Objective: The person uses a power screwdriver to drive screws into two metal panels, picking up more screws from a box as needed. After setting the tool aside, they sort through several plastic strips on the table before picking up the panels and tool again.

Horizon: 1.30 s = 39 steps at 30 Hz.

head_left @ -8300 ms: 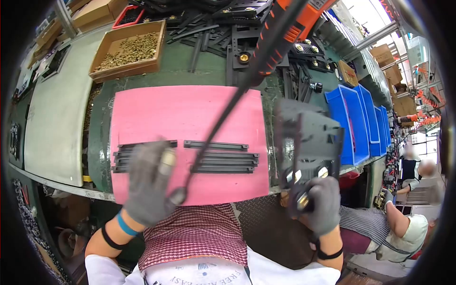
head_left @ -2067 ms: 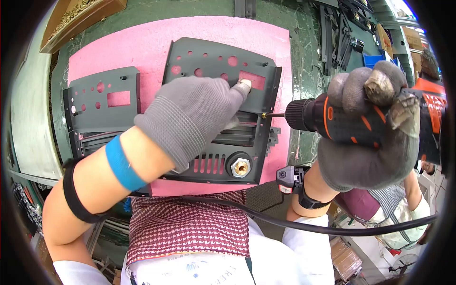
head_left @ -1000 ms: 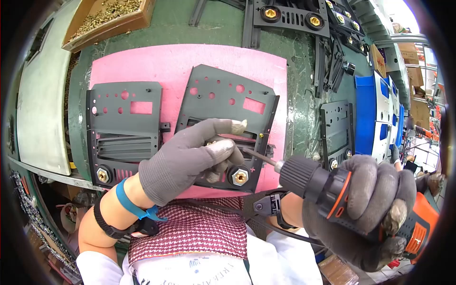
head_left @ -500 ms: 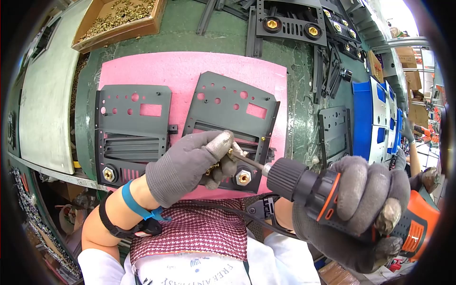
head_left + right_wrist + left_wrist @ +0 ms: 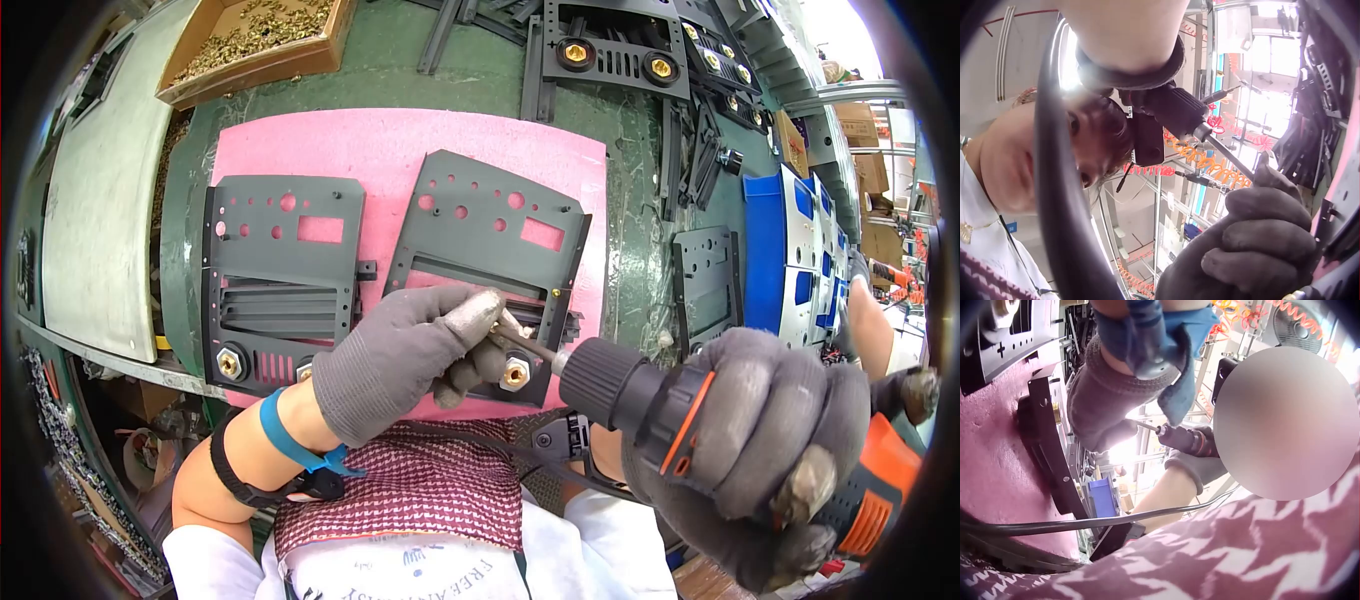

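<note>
My right hand (image 5: 760, 430) grips a black-and-orange power screwdriver (image 5: 610, 380), its long bit (image 5: 530, 345) pointing left toward my other hand. The gloved left hand (image 5: 410, 345) meets the bit's tip with thumb and forefinger, the other fingers curled; small brass screws showed in it just before and are now hidden. In the right wrist view, the left hand (image 5: 1260, 231) closes at the end of the bit (image 5: 1232, 153). Below lies a dark metal panel (image 5: 480, 220), tilted, with a brass screw (image 5: 556, 292) in its right edge. A second panel (image 5: 280, 220) lies to the left.
Both panels lie on a pink mat (image 5: 400, 130). A cardboard box (image 5: 270, 60) of brass screws stands at back left. Framed parts (image 5: 620, 70) are piled behind, with blue bins (image 5: 765, 240) and another panel (image 5: 700, 270) at right. A black cable (image 5: 1116, 520) crosses my front.
The bit has come off the panel's edge, where it was about two seconds ago. My left hand has moved from the panel to the bit's tip; the last half second shows only slight shifts.
</note>
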Tool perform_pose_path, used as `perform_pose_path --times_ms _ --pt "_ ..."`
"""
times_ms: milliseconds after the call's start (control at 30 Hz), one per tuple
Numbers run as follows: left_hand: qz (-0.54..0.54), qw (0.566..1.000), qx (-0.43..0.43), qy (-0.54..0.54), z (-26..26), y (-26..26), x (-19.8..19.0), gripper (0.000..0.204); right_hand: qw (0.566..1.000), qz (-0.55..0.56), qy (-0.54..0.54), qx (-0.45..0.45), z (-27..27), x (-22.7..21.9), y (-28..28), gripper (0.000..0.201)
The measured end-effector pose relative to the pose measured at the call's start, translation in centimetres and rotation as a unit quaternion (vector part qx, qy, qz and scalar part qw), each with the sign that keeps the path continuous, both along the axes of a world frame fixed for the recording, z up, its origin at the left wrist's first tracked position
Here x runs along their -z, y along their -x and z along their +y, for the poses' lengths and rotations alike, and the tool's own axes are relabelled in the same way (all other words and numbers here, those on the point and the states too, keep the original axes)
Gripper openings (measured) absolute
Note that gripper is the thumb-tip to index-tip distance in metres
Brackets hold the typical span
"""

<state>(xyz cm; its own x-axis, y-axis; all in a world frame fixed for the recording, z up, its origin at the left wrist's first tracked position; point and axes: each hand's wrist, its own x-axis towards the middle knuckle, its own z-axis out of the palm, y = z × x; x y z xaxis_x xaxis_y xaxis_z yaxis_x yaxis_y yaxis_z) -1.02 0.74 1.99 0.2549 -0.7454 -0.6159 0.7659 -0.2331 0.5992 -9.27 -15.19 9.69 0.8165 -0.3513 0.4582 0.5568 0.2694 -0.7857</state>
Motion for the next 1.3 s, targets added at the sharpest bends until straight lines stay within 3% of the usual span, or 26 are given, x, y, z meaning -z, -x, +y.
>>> perform_pose_path --times_ms 33,67,100,133,167,200,233,267,300,333,367,400,433,500,633,867,1000,1100,1167,1233,1300 --pt "-0.023 1.000 0.003 -0.010 -0.1 0.1 -0.2 0.044 1.000 0.000 0.000 0.000 -0.2 0.9 -1.0 0.030" --pt "-0.020 1.000 0.005 -0.010 0.1 0.1 -0.4 0.044 0.981 -0.191 -0.018 -0.041 -0.6 2.6 -3.1 0.029" --pt "0.000 1.000 -0.014 -0.021 0.3 0.2 -0.7 0.046 0.923 -0.375 -0.035 -0.080 -1.0 3.7 -4.4 0.032" --pt "0.020 0.999 -0.030 -0.032 0.7 0.1 -1.0 0.048 0.906 -0.395 -0.027 -0.149 -2.2 3.8 -4.4 0.027" --pt "0.021 0.999 -0.027 -0.032 1.2 -0.2 -1.6 0.048 0.907 -0.394 -0.025 -0.146 -3.0 3.1 -2.9 0.027" --pt "-0.030 0.997 0.026 -0.062 1.9 -0.8 -2.4 0.045 0.970 -0.227 -0.015 -0.084 -3.2 1.6 -0.4 0.027" --pt "-0.080 0.989 0.080 -0.091 2.5 -1.1 -2.6 0.043 0.998 -0.052 -0.005 -0.019 -3.0 0.3 1.6 0.030" --pt "-0.178 0.983 0.018 -0.052 3.1 0.4 -1.2 0.039 0.996 0.085 0.028 -0.014 -2.6 -1.0 2.5 0.029" --pt "-0.175 0.983 0.026 -0.051 3.1 1.0 -1.1 0.039 0.996 0.088 0.027 -0.006 -2.9 -0.5 2.4 0.029" --pt "-0.429 0.894 0.096 -0.083 3.0 1.6 -1.0 0.038 0.996 0.062 0.059 -0.024 -3.6 0.5 1.8 0.028" --pt "-0.650 0.736 0.156 -0.108 2.9 2.3 -0.9 0.038 0.994 0.037 0.092 -0.044 -4.4 1.5 1.2 0.028" --pt "-0.715 0.668 0.169 -0.120 2.8 3.7 0.1 0.031 0.990 0.012 0.124 -0.064 -4.8 2.1 1.1 0.028" --pt "-0.714 0.669 0.171 -0.117 2.8 4.3 0.9 0.031 0.990 0.015 0.124 -0.061 -4.9 2.2 1.2 0.028" --pt "-0.790 0.572 0.208 -0.067 2.9 4.9 1.8 0.025 0.990 0.021 0.123 -0.057 -5.4 2.6 1.1 0.028" --pt "-0.768 0.603 0.208 -0.046 1.4 4.8 0.7 0.017 0.991 0.032 0.119 -0.048 -6.4 2.9 2.3 0.029" --pt "-0.724 0.650 0.229 -0.008 -0.5 6.3 2.2 0.014 0.992 0.045 0.114 -0.040 -7.6 3.5 2.5 0.030" --pt "-0.723 0.641 0.257 -0.027 -0.1 6.6 2.5 0.015 0.992 0.053 0.110 -0.037 -8.3 3.8 3.4 0.030" --pt "-0.717 0.651 0.249 -0.019 -0.7 5.8 2.1 0.019 0.992 0.057 0.108 -0.035 -8.4 3.9 3.8 0.031" --pt "-0.728 0.662 0.168 -0.057 -2.0 4.6 1.7 0.022 0.992 0.059 0.108 -0.037 -8.4 3.8 3.8 0.031" --pt "-0.743 0.640 0.179 -0.083 -2.9 3.4 2.3 0.022 0.992 0.056 0.110 -0.039 -8.4 3.8 3.6 0.031" --pt "-0.773 0.586 0.185 -0.159 -3.4 3.3 3.4 0.018 0.992 0.053 0.111 -0.043 -7.8 3.9 3.1 0.032"
